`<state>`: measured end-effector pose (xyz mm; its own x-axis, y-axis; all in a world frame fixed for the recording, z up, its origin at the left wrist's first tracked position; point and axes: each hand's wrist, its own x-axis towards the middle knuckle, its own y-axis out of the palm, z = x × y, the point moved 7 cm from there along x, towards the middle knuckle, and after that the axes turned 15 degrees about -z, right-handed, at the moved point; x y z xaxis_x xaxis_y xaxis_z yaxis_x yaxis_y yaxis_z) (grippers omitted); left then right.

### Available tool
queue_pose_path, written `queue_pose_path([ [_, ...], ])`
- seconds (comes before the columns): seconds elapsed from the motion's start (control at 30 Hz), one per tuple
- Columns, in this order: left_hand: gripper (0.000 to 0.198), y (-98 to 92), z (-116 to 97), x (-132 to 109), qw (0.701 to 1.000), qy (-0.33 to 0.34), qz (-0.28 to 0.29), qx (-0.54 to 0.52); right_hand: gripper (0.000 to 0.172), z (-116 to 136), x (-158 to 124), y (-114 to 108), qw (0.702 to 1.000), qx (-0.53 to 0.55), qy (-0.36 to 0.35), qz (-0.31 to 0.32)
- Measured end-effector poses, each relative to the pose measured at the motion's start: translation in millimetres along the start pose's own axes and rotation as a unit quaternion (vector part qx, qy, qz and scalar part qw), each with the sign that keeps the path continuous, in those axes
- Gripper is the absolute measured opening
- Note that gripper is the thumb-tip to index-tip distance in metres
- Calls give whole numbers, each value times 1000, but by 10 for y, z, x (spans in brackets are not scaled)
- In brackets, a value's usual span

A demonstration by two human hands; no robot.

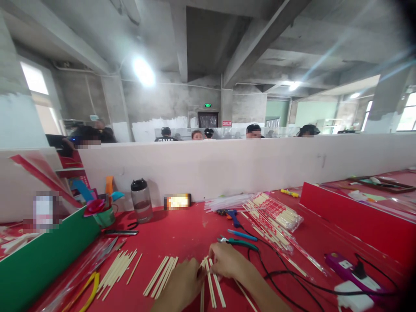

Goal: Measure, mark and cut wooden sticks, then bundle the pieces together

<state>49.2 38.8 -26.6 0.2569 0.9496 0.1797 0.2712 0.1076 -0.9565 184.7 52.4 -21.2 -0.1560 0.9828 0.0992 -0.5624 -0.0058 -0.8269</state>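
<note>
Close together at the front of the red table, my two hands meet over a few pale wooden sticks (212,287). My left hand (183,279) has its fingers curled at the sticks' upper ends. Beside it, my right hand (226,262) pinches the same ends from the right. Fingertips hide part of the grip. Left of my left hand lies a small row of sticks (160,275), and further left is a bigger pile of sticks (117,271). Green-handled pliers (242,244) and a blue pen (242,235) lie just beyond my right hand.
Yellow-handled scissors (91,288) lie at left. Bagged chopsticks (277,212), a blue glue gun (232,215) and a purple glue gun (349,271) with black cords occupy the right. A bottle (141,203) and phone (177,202) stand against the white partition (227,167); people sit beyond.
</note>
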Motion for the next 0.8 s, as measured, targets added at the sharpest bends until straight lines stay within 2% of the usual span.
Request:
queue_pose_path([
  [0.27, 31, 9, 24, 9, 997, -2, -2, -72, 31, -15, 18, 33, 1000, -6, -7, -17],
  [0.37, 37, -5, 52, 36, 994, -5, -9, -107, 25, 13, 14, 9, 1000, 16, -4, -5],
  [0.47, 49, -4, 96, 83, 984, -16, -17, -177, 30, -11, 26, -91, 999, 49, 9, 7],
  [0.53, 55, 9, 138, 120, 973, -31, -20, -226, 35, -102, 52, -233, 998, 52, 29, -23],
  [0.63, 59, 24, 181, 162, 960, -50, -21, -275, 19, -229, 63, -418, 998, 9, 36, -52],
  [0.7, 57, 13, 193, 177, 955, -58, -28, -290, 10, -241, 31, -461, 998, -35, 33, -34],
  [0.8, 49, -24, 190, 195, 951, -58, -48, -301, 5, -125, -58, -470, 994, -106, 27, -4],
])
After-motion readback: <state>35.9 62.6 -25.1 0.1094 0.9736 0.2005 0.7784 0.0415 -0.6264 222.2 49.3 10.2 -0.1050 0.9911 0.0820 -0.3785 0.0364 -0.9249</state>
